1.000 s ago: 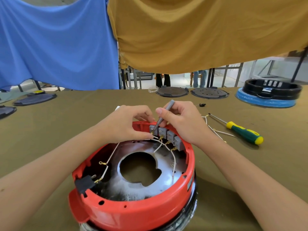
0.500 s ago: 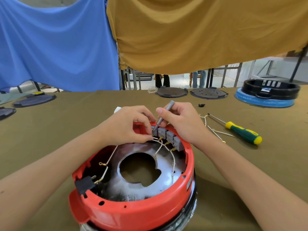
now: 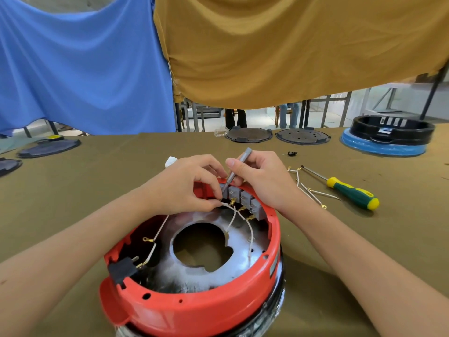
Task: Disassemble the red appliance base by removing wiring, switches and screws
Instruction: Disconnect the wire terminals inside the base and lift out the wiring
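The red appliance base (image 3: 199, 310) lies upside down on the table in front of me, its metal plate and white wires (image 3: 251, 235) exposed. A row of grey switches (image 3: 245, 198) sits inside its far rim. My left hand (image 3: 182, 186) pinches a white wire end by the leftmost switch. My right hand (image 3: 262, 181) grips a thin grey tool (image 3: 239, 166), its tip pressed down at that same switch. A black plug block (image 3: 122, 268) is fixed at the near left rim.
A green and yellow screwdriver (image 3: 349, 192) and loose removed wires (image 3: 308, 190) lie on the olive table cover (image 3: 85, 186) to the right. Dark round plates (image 3: 249, 135) and a black and blue base (image 3: 388, 135) stand at the far edge. Blue and mustard cloths hang behind.
Both hands stay at the leftmost switch. The left fingers have pulled the wire end slightly toward me while the tool tip presses at the terminal.
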The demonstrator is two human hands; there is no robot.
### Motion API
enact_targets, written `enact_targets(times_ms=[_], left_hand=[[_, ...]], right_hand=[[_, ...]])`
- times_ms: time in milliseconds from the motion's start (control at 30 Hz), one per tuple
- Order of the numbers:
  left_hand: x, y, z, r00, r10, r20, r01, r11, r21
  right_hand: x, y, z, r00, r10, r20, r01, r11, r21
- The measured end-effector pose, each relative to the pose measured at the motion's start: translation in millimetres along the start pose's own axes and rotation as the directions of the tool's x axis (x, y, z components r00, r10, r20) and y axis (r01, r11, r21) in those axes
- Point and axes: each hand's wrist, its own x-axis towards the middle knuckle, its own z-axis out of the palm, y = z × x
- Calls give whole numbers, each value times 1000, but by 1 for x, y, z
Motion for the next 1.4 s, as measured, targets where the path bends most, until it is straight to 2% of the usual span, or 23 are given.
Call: enact_targets(times_ms=[133,567,800,900,1000,1133,1267,1400], left_hand=[[1,0,0,1000,-1,15,0,1000,13],[0,6,4,999,31,33,-34,996,79],[0,5,2,999,-50,-1,50,996,-72],[1,4,0,989,-143,-40,129,963,-236],[2,2,-4,958,-262,-113,192,885,-424],[4,1,-4,936,-310,-164,217,879,-424],[4,1,-4,939,-302,-166,210,883,-419],[3,1,-4,942,-278,-189,173,883,-437]], right_hand=[[-1,1,0,999,-7,38,9,999,-39],[0,3,-1,999,-29,32,31,998,-49],[-2,0,1,1000,-13,-18,13,1000,28],[-2,-1,2,997,-26,-66,33,993,114],[-2,-4,1,990,-74,-124,98,975,197],[-2,-8,-3,988,-117,-102,141,950,278],[-5,-8,-2,984,-178,-4,175,964,198],[-5,-9,0,982,-187,-12,185,962,202]])
